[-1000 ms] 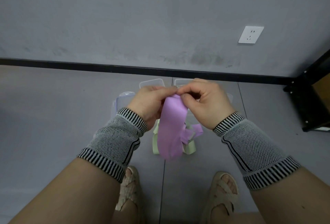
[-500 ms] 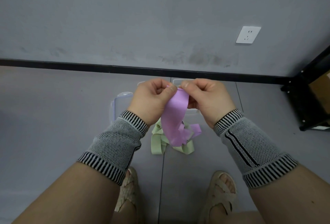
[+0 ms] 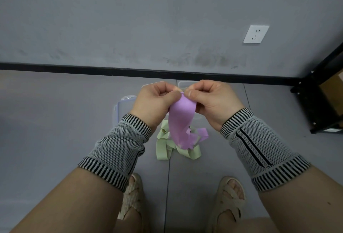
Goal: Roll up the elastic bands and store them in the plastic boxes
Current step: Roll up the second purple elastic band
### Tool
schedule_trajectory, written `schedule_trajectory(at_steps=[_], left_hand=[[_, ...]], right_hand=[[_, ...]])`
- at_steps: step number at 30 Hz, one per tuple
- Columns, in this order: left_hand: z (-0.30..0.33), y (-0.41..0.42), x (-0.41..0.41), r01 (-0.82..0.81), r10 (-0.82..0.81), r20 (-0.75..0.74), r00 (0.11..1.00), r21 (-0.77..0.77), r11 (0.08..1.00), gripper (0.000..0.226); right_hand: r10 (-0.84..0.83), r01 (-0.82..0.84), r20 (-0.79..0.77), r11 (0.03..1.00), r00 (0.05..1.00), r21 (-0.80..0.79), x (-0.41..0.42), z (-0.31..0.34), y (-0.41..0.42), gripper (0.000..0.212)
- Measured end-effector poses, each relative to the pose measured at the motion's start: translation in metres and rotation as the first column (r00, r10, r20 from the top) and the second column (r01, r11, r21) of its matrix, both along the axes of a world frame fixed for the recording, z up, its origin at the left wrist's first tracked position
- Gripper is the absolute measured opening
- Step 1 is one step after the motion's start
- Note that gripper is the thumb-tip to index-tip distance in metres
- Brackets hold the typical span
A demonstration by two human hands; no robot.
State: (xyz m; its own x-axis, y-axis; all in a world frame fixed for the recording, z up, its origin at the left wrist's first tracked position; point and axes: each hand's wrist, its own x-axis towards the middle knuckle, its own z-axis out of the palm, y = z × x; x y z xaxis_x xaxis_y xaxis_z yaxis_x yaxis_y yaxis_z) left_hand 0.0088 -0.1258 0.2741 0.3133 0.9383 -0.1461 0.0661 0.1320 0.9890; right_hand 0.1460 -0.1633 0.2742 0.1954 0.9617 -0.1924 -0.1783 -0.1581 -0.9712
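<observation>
i pinch the top end of the purple elastic band (image 3: 181, 121) between both hands, my left hand (image 3: 155, 102) and right hand (image 3: 213, 101) curled close together, fingers (image 3: 191, 93) tight on the band's edge where the roll would start. most of the band hangs loose below my hands, its tail down near the floor (image 3: 55, 130). a green band (image 3: 163, 149) lies unrolled on the floor under it. the plastic boxes (image 3: 122, 106) sit on the floor just beyond my hands, mostly hidden, so i cannot tell what they hold. by my reckoning i am at the start: this band is barely rolled, the green one untouched, and nothing visibly stored.
</observation>
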Motion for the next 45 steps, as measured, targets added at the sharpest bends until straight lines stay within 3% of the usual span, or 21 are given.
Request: schedule_trajectory(at_steps=[5, 9, 19, 26, 30, 32, 41, 45], left_hand=[[0.0037, -0.0015, 0.0001, 0.019, -0.017, 0.045, 0.999, -0.051, 0.998, 0.023], [0.0040, -0.0015, 0.0008, 0.033, -0.027, 0.076, 0.997, -0.082, 0.996, 0.022], [0.0036, -0.0023, 0.0018, 0.027, -0.027, 0.004, 1.000, -0.018, 0.999, 0.011], [0.0040, 0.0022, -0.0024, 0.022, -0.022, -0.011, 1.000, 0.015, 1.000, 0.018], [0.0029, 0.0020, -0.0022, 0.026, -0.025, -0.024, 0.999, 0.032, 0.999, 0.016], [0.0031, 0.0022, -0.0021, 0.033, -0.033, -0.015, 0.999, 0.031, 0.999, 0.016], [0.0046, 0.0027, -0.0003, 0.047, -0.040, 0.089, 0.995, -0.076, 0.996, 0.021], [0.0063, 0.0014, -0.0003, 0.048, -0.032, 0.141, 0.990, -0.107, 0.993, 0.019]], right_hand=[[0.028, -0.041, -0.189, 0.997, 0.982, -0.066, 0.0000, 0.0034, 0.0005, 0.022], [0.017, -0.046, -0.256, 0.993, 0.966, -0.107, 0.0010, 0.0045, 0.0012, 0.022], [-0.041, 0.035, -0.112, 0.998, 0.993, -0.060, -0.0037, 0.0020, 0.0015, 0.024], [-0.008, -0.004, -0.191, 0.998, 0.982, -0.061, 0.0018, 0.0054, -0.0016, 0.014], [-0.001, 0.004, 0.134, 1.000, 0.991, -0.026, 0.0032, 0.0013, -0.0021, 0.012], [-0.006, 0.008, 0.216, 1.000, 0.976, -0.008, 0.0025, -0.0005, -0.0018, 0.011], [0.017, -0.017, -0.007, 1.000, 1.000, 0.004, 0.0021, 0.0025, -0.0017, 0.019], [0.003, -0.002, -0.020, 1.000, 1.000, 0.012, 0.0035, -0.0001, -0.0002, 0.024]])
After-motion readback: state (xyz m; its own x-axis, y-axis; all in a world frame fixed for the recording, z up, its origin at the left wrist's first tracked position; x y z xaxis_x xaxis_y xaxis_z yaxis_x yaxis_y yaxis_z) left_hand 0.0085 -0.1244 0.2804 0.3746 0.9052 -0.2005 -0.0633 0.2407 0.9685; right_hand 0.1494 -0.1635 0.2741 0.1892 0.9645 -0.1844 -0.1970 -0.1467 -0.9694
